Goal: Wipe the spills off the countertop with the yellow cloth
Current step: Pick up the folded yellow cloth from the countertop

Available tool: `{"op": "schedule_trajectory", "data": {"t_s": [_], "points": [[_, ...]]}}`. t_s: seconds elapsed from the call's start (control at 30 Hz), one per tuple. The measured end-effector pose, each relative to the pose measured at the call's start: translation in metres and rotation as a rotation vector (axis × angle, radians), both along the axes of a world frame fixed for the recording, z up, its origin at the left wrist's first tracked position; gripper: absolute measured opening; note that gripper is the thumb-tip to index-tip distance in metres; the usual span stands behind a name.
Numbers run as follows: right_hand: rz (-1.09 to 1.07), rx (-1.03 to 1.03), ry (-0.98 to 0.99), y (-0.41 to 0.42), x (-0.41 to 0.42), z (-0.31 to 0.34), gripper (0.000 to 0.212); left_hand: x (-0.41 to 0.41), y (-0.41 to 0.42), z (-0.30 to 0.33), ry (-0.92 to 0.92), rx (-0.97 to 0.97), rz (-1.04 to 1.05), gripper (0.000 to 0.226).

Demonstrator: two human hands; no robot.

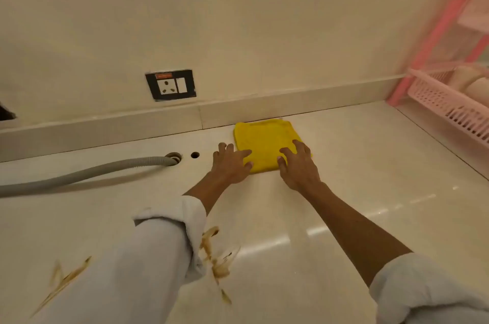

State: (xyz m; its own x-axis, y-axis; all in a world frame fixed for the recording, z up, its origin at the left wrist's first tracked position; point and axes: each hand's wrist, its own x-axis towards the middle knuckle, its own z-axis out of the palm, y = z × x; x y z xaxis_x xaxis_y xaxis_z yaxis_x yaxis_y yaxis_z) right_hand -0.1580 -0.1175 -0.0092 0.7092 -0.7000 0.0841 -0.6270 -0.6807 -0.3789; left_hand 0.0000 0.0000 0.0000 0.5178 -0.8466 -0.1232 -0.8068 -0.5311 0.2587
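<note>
A folded yellow cloth (264, 143) lies flat on the pale countertop (357, 165), close to the back upstand. My left hand (231, 165) rests at the cloth's near left edge, thumb on top of it. My right hand (297, 165) lies over the near right corner with fingers spread on the fabric. The cloth is still flat, and I cannot tell whether either hand grips it. Brown spills (215, 260) streak the counter near the front, beside my left sleeve. More brown streaks (66, 278) lie at the lower left.
A grey corrugated hose (87, 172) runs from the left into a hole in the counter, with a small open hole (195, 155) beside it. A wall socket (170, 84) sits above the upstand. A pink plastic rack (449, 96) stands at the right.
</note>
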Motion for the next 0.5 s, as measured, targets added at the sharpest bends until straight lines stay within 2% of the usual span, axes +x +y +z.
{"op": "schedule_trajectory", "data": {"t_s": [0.13, 0.27, 0.4, 0.5], "points": [[-0.066, 0.081, 0.035, -0.026, 0.007, -0.008, 0.039, 0.007, -0.026, -0.003, 0.015, 0.120, 0.022, 0.047], [-0.089, 0.111, 0.128, -0.048, 0.016, -0.017, 0.042, 0.002, -0.049, -0.008, 0.052, 0.140, 0.081, 0.045], [-0.116, 0.112, 0.148, -0.057, 0.023, -0.018, 0.042, -0.003, -0.063, -0.008, 0.173, 0.044, 0.249, 0.046], [-0.126, 0.194, 0.084, -0.053, 0.034, -0.012, 0.046, -0.008, -0.067, -0.012, 0.327, -0.110, 0.339, 0.043]]}}
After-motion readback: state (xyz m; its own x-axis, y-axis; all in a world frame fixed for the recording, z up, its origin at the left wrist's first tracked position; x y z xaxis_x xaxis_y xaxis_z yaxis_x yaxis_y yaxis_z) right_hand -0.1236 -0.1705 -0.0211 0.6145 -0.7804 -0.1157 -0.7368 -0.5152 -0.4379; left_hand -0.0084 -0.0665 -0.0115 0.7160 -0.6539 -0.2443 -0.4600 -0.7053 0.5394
